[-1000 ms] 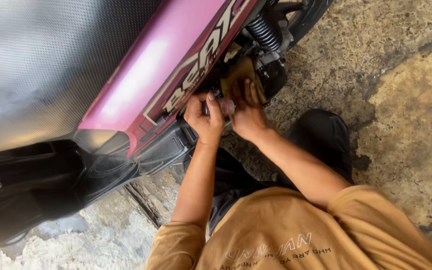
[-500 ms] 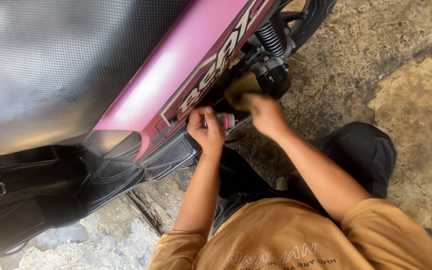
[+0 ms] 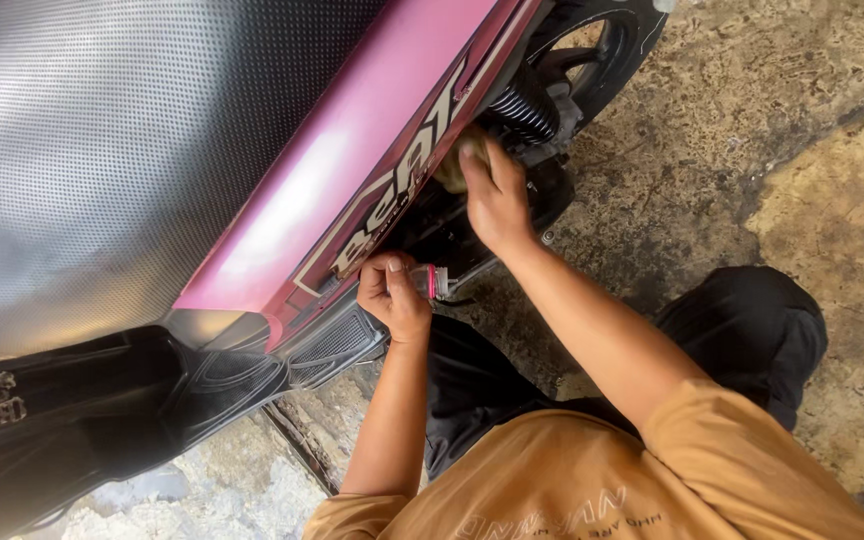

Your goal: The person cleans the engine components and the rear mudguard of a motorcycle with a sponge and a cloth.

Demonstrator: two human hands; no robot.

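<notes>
Person crouches beside a matte pink scooter side panel (image 3: 352, 170) that runs diagonally from lower left to top centre of the frame. Above it, upper left, sits the dotted grey vinyl seat (image 3: 122, 150).

Left hand (image 3: 392, 292), centre frame: fingers curled tight around a small clear tool handle with a pink band (image 3: 432, 282), held just under the panel's lower edge.

Right hand (image 3: 492, 195), upper centre: fingers together, pressing a tan cloth (image 3: 452, 172) against the dark parts behind the panel, just beside the black coil shock spring (image 3: 520, 112). The cloth is mostly hidden by the hand.

Black rear tyre (image 3: 612, 50) at top, right of the spring. Ribbed black plastic footboard (image 3: 252, 375) lower left. Rough stained concrete floor (image 3: 752, 130) fills the right side. Mustard-orange shirt (image 3: 592, 470) and black trousers (image 3: 752, 330) lower right.
</notes>
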